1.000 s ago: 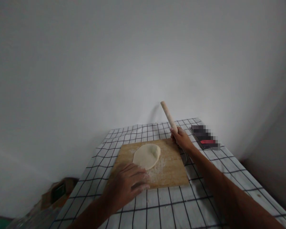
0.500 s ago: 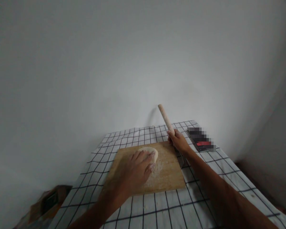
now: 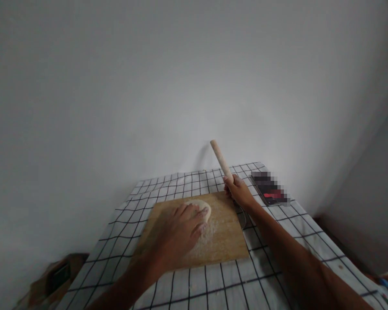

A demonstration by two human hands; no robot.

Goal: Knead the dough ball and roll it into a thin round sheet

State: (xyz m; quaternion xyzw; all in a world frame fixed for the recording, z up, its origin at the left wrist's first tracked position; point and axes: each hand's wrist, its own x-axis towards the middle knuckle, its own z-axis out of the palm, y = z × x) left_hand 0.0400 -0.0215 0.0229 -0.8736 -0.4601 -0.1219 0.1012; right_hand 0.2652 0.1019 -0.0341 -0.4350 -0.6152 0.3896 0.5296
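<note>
A flat, pale piece of dough [image 3: 206, 207] lies near the back of a wooden board [image 3: 228, 241], with loose flour scattered beside it. On top of the dough rests my left hand [image 3: 184, 226], its fingers stretched out and covering much of it; flour whitens the fingertips. My right hand [image 3: 237, 191] is wrapped round the lower end of a wooden rolling pin [image 3: 221, 159]. The pin is raised and tilted, its far end pointing up and to the left, beyond the board's back right corner.
A checked white cloth [image 3: 210, 292] covers the table under the board. A partly blurred phone-like dark object [image 3: 267, 191] lies at the right. A wire loop [image 3: 244, 218] shows beside the board under my right forearm. A brown box [image 3: 60, 275] stands low at the left; a wall [image 3: 168, 107] rises behind.
The whole view has shifted slightly, so board and hands appear a little further left. My left hand still lies on the dough, and my right hand still grips the raised rolling pin.
</note>
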